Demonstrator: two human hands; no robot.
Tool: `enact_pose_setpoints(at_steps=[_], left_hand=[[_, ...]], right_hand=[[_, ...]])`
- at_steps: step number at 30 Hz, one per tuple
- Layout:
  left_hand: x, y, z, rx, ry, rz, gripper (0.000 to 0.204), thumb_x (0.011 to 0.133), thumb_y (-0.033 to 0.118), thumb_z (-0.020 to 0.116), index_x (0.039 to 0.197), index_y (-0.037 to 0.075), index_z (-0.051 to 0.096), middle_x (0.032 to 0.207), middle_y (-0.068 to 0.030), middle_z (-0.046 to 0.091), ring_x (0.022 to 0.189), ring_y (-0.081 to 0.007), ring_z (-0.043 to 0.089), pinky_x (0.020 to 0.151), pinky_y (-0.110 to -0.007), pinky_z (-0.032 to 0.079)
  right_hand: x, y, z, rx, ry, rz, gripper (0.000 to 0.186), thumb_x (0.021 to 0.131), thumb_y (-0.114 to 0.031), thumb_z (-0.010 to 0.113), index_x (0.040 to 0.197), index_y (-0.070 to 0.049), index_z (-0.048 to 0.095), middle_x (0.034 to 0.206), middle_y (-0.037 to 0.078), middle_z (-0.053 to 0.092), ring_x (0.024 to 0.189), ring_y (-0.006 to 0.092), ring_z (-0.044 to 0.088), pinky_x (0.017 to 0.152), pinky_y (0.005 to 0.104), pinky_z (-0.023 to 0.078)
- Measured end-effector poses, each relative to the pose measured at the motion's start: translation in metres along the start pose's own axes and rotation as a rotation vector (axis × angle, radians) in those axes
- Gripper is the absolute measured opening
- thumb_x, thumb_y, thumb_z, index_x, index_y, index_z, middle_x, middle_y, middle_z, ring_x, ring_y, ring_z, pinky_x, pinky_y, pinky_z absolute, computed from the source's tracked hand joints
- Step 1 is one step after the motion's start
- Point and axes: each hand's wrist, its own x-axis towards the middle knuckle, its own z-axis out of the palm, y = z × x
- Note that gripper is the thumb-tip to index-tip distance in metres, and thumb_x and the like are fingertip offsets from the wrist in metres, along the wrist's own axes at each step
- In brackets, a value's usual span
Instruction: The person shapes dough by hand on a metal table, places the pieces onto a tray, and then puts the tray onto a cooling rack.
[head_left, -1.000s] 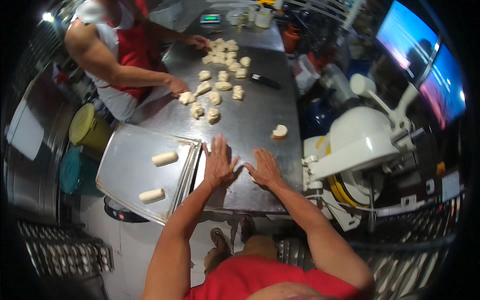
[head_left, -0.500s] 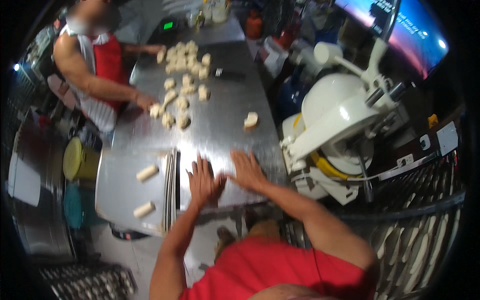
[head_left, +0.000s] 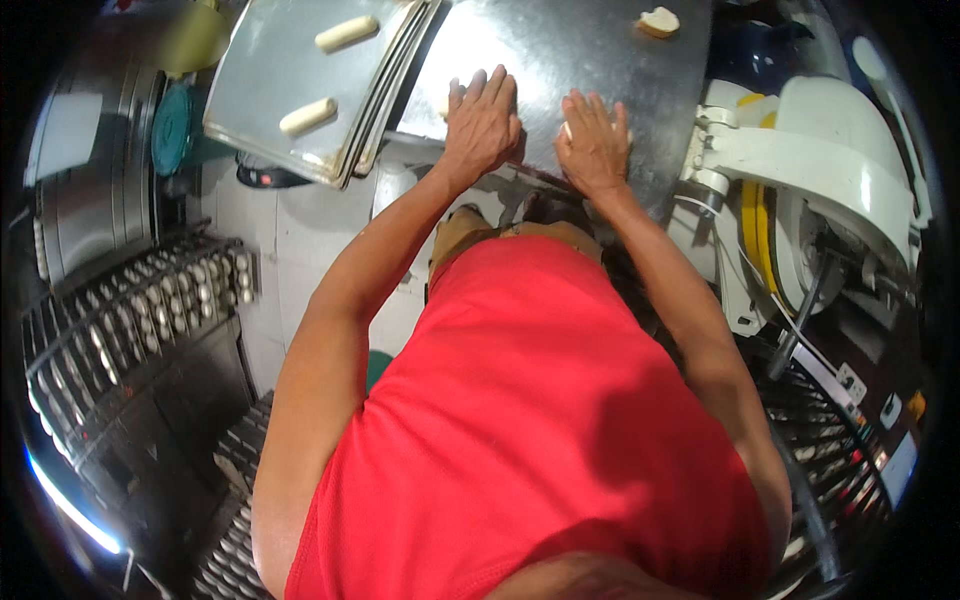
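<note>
On the steel table [head_left: 560, 45] both hands lie flat, palms down: left hand [head_left: 482, 122] and right hand [head_left: 594, 140] each pressing a bit of dough, mostly hidden. Two rolled pieces [head_left: 308, 116] sit on the tray [head_left: 250, 90]. Uneven pressure could probably squash the rolls lopsided.

head view | worn high, facing steeply down; close over steel table [head_left: 560, 50]

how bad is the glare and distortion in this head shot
Head view: strong fisheye bend, black vignette at the rim; the steel table shows soft streaky glare beside the left hand and right hand; a bright light streak lower left; the rolls on the tray stay sharp.
</note>
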Motion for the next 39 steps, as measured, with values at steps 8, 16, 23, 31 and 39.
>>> enact_pose_setpoints(at_steps=[8, 16, 23, 31, 39], left_hand=[[0.058, -0.022, 0.021, 0.066, 0.046, -0.014, 0.068, 0.097, 0.053, 0.055, 0.141, 0.001, 0.05, 0.146, -0.0202, 0.052, 0.137, -0.0381, 0.046, 0.115, -0.064, 0.025], [-0.01, 0.011, 0.005, -0.094, -0.054, -0.046, 0.07, 0.099, 0.049, 0.058, 0.137, -0.008, 0.049, 0.15, -0.0322, 0.043, 0.135, -0.0494, 0.044, 0.115, -0.059, 0.032], [0.024, -0.005, -0.012, -0.122, -0.133, -0.022, 0.081, 0.1, 0.055, 0.048, 0.152, -0.006, 0.037, 0.162, -0.0295, 0.03, 0.15, -0.0489, 0.028, 0.122, -0.06, 0.021], [0.03, -0.005, -0.03, -0.074, -0.425, -0.155, 0.098, 0.086, 0.063, 0.061, 0.158, 0.005, 0.032, 0.161, -0.0252, 0.029, 0.148, -0.0443, 0.03, 0.117, -0.068, 0.024], [-0.004, -0.046, -0.052, -0.371, -0.307, -0.169, 0.036, 0.07, 0.016, 0.076, 0.105, 0.01, 0.072, 0.104, -0.0092, 0.063, 0.105, -0.0309, 0.06, 0.076, -0.049, 0.052]], right_hand=[[0.054, 0.016, -0.008, -0.03, -0.095, -0.028, 0.081, 0.1, -0.063, 0.047, 0.15, 0.001, 0.046, 0.159, 0.021, 0.043, 0.149, 0.0428, 0.034, 0.121, 0.0652, 0.018], [0.008, 0.007, -0.019, 0.068, -0.172, -0.098, 0.078, 0.102, -0.057, 0.046, 0.15, 0.005, 0.045, 0.158, 0.025, 0.041, 0.148, 0.0454, 0.033, 0.122, 0.0649, 0.011], [0.051, 0.011, -0.017, 0.067, -0.205, -0.033, 0.083, 0.104, -0.06, 0.042, 0.157, 0.003, 0.033, 0.163, 0.025, 0.033, 0.154, 0.0433, 0.024, 0.125, 0.061, 0.009], [0.05, 0.035, -0.056, 0.167, -0.62, -0.281, 0.096, 0.083, -0.039, 0.076, 0.158, -0.002, 0.03, 0.166, 0.021, 0.028, 0.156, 0.0421, 0.018, 0.125, 0.0581, 0.014], [0.08, 0.042, -0.076, 0.492, -0.675, -0.046, 0.035, 0.078, -0.019, 0.081, 0.105, 0.001, 0.072, 0.097, 0.015, 0.068, 0.089, 0.029, 0.065, 0.08, 0.04, 0.051]])
